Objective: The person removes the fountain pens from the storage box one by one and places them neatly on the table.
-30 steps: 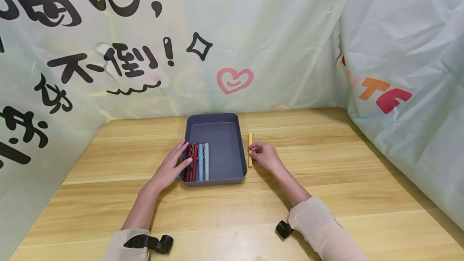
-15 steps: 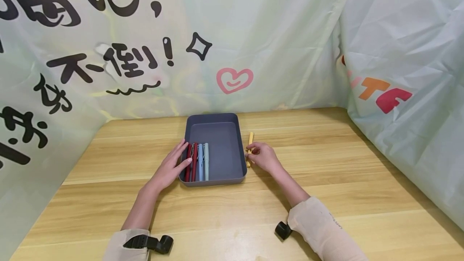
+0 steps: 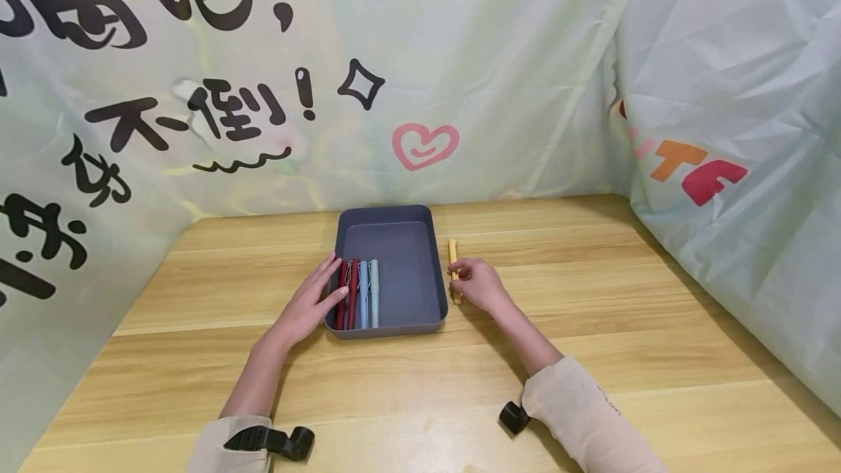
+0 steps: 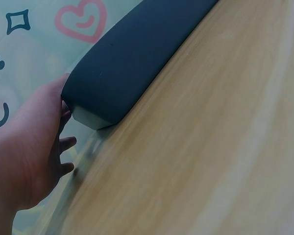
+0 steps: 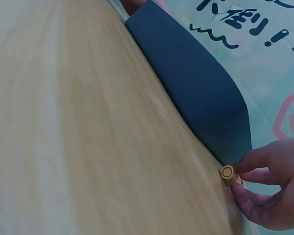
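Yellow pen point(image 3: 453, 251) sits just right of the tray point(image 3: 409, 276), pinched in the right hand point(image 3: 481, 284), likely for control; the left hand point(image 3: 305, 306), fingers extended, touches the tray's left side, presumably steadying it.

The head view is lit brightly and evenly, apparently from overhead, and a soft glare is thrown back by the table point(image 3: 407, 407) at six o'clock. Faint shadows are cast beneath both forearms point(image 3: 263, 374). The wrist views are dimmer and tinted bluish, with the table's grain softened by slight blur. The tray point(image 5: 191, 83) is rendered dark, at twelve o'clock from the left wrist and two from the right, its upper edge bowed.
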`<state>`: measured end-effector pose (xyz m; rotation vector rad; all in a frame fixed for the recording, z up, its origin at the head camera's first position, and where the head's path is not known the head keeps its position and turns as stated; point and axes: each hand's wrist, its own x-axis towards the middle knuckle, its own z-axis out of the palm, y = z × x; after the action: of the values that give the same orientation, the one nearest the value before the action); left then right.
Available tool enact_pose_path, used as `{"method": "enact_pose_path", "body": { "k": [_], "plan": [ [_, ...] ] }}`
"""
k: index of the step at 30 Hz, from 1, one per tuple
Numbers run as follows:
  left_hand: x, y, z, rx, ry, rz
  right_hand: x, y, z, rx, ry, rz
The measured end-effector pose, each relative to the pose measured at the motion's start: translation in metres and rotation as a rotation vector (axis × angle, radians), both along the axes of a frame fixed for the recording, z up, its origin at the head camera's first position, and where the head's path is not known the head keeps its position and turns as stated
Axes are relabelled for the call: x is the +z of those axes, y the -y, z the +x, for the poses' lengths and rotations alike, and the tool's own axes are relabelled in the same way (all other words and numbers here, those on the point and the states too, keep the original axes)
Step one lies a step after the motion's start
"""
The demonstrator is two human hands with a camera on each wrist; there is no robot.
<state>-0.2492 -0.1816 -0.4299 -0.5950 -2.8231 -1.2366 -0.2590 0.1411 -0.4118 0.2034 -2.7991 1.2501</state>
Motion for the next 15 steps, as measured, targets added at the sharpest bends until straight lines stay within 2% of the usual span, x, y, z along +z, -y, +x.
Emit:
{"method": "enact_pose_path", "body": {
  "k": [15],
  "plan": [
    [-0.0006,-0.0004,-0.0006,0.01,0.001,-0.005,0.0009,0.0006,-0.0001,-0.009,0.026,-0.024]
  ]
}}
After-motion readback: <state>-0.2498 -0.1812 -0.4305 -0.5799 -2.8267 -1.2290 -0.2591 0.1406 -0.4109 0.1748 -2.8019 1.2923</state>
